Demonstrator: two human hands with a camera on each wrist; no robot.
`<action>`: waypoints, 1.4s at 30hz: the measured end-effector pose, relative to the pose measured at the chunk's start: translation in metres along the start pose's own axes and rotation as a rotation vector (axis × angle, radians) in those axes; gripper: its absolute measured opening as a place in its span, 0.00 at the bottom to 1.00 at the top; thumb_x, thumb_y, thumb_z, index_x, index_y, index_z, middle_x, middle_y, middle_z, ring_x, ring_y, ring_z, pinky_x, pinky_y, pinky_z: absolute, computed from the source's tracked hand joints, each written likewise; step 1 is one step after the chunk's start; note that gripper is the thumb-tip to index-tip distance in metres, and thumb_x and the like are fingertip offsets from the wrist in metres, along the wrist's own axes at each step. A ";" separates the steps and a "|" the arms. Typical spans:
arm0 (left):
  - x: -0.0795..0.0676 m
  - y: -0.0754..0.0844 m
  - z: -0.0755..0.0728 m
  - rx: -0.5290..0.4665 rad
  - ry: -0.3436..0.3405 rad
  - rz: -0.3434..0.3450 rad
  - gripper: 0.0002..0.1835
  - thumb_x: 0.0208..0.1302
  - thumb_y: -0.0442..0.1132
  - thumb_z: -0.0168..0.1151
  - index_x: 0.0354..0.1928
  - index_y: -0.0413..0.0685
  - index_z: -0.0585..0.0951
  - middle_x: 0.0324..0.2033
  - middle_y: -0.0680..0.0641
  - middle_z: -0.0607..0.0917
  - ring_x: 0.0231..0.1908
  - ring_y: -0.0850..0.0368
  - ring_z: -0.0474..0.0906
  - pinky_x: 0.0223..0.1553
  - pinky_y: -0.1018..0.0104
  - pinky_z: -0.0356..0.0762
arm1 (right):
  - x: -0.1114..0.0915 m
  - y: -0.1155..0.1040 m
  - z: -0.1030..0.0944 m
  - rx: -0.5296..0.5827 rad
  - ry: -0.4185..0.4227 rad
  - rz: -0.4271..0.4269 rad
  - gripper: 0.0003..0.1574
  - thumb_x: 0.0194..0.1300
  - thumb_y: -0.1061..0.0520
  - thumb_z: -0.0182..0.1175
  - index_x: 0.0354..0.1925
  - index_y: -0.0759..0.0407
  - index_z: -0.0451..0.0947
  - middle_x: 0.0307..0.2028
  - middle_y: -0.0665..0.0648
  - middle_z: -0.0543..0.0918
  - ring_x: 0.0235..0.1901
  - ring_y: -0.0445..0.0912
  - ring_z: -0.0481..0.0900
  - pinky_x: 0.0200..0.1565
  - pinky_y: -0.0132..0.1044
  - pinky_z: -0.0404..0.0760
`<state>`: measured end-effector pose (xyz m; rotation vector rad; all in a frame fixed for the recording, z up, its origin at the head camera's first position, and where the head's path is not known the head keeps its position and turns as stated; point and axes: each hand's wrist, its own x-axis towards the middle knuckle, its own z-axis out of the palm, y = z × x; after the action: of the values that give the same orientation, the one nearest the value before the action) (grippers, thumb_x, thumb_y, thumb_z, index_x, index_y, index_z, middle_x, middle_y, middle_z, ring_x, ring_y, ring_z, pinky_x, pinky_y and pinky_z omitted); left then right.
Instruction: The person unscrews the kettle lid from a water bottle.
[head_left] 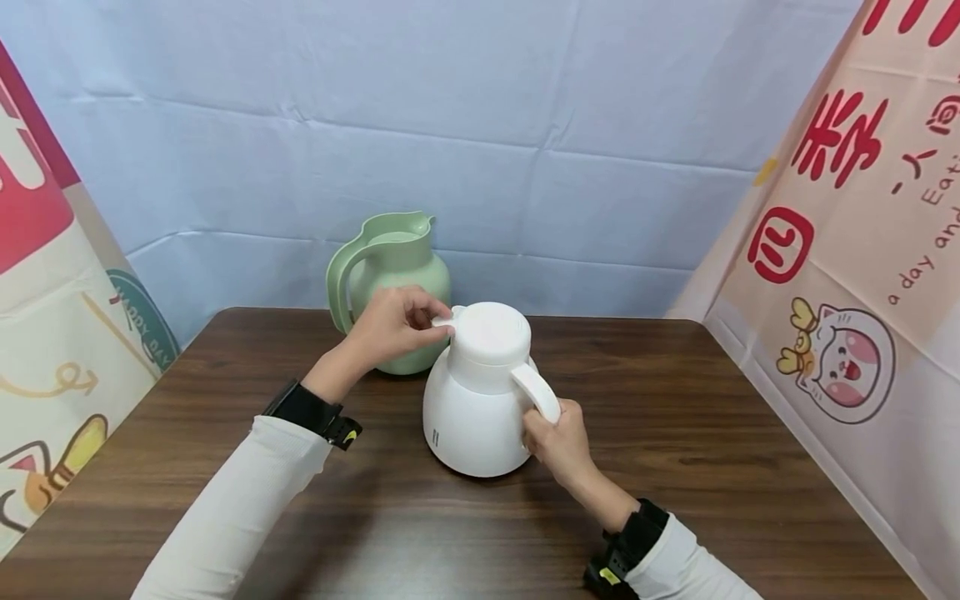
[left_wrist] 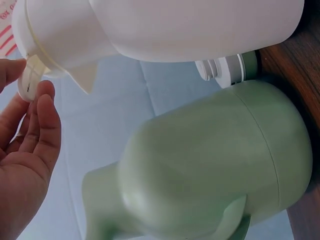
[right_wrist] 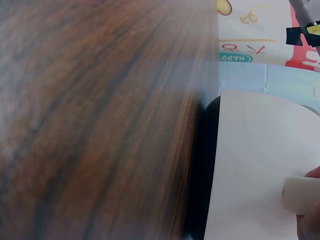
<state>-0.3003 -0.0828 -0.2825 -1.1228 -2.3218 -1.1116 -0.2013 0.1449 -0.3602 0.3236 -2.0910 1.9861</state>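
A white thermos jug [head_left: 480,425] stands upright on the wooden table, its round lid [head_left: 492,329] seated on the neck. My left hand [head_left: 397,323] pinches a small tab [left_wrist: 31,77] that sticks out from the lid on the spout side; thumb and fingertips sit on either side of it in the left wrist view. Low on the jug's handle [head_left: 538,392], my right hand [head_left: 558,437] grips with curled fingers. The right wrist view shows only a little of that hand at its right edge, beside the handle's lower end.
Behind the left hand stands a green jug [head_left: 397,279] with an uncovered top, its handle toward the left. A green-and-white stopper [left_wrist: 231,69] lies behind the jugs. Dark wooden table [head_left: 645,467]; hanging cloths [head_left: 480,142] at the back and sides.
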 end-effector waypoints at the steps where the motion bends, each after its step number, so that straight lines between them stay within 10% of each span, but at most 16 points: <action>1: -0.001 0.001 0.000 -0.008 0.003 0.013 0.08 0.48 0.35 0.68 0.32 0.43 0.83 0.23 0.49 0.80 0.22 0.63 0.73 0.26 0.63 0.77 | 0.000 0.000 0.000 0.002 -0.001 0.003 0.17 0.46 0.75 0.43 0.09 0.63 0.62 0.02 0.45 0.63 0.05 0.40 0.59 0.10 0.27 0.59; 11: -0.011 0.015 0.009 -0.093 -0.005 0.123 0.06 0.47 0.35 0.67 0.30 0.45 0.81 0.22 0.50 0.80 0.22 0.65 0.74 0.23 0.66 0.78 | 0.001 0.001 0.000 0.016 -0.017 -0.012 0.16 0.46 0.76 0.43 0.08 0.67 0.62 0.02 0.46 0.63 0.04 0.40 0.58 0.10 0.27 0.59; 42: 0.004 0.050 0.046 0.136 0.065 0.232 0.11 0.43 0.43 0.71 0.22 0.48 0.77 0.16 0.56 0.73 0.19 0.67 0.65 0.21 0.72 0.69 | 0.006 0.022 -0.005 0.032 -0.009 0.028 0.17 0.48 0.76 0.44 0.09 0.65 0.64 0.02 0.49 0.64 0.04 0.40 0.58 0.09 0.27 0.58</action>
<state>-0.2623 -0.0264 -0.2846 -1.2470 -2.1183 -0.8788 -0.2134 0.1515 -0.3787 0.3113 -2.0820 2.0388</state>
